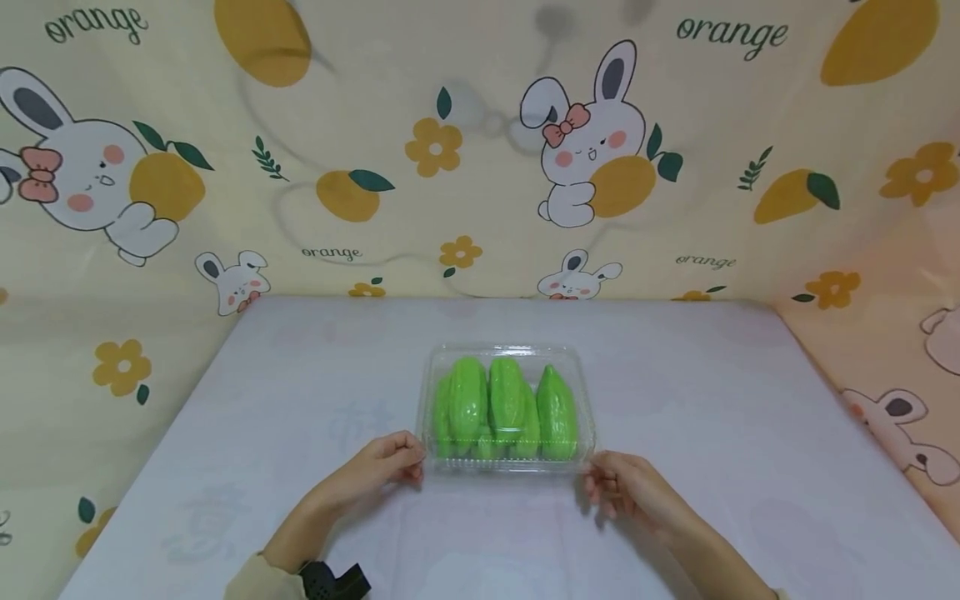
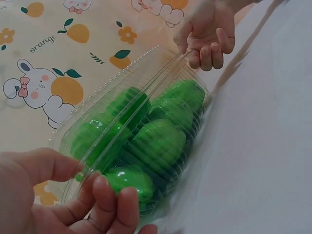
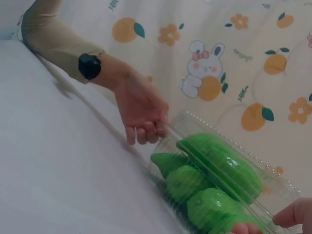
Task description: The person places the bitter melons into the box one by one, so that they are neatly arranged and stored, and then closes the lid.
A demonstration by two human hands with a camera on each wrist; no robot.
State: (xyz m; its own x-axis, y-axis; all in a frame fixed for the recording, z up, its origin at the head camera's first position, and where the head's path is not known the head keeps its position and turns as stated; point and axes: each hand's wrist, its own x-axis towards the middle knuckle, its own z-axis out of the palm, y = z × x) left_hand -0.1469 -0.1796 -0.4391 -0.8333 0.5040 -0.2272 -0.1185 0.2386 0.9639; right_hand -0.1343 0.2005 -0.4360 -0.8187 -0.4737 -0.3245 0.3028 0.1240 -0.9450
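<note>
A clear plastic clamshell box [image 1: 507, 467] sits on the white table with its lid down. Inside lie several glossy bright green, ridged, elongated vegetables or fruits [image 1: 557, 414], whose exact kind I cannot tell. My left hand [image 1: 386, 465] pinches the box's rim at the near left corner between thumb and forefinger. At the near right corner, my right hand [image 1: 630, 492] does the same. The left wrist view shows the left thumb and forefinger on the edge of the box [image 2: 161, 63], with the other fingers loosely bent. In the right wrist view, only parts of the right fingers show.
The white table [image 1: 697, 400] spreads around the box on all sides. Behind it hangs a cream cloth [image 1: 480, 208] printed with rabbits, oranges and flowers, which also covers both sides. A black device [image 1: 335, 581] is strapped on the left wrist.
</note>
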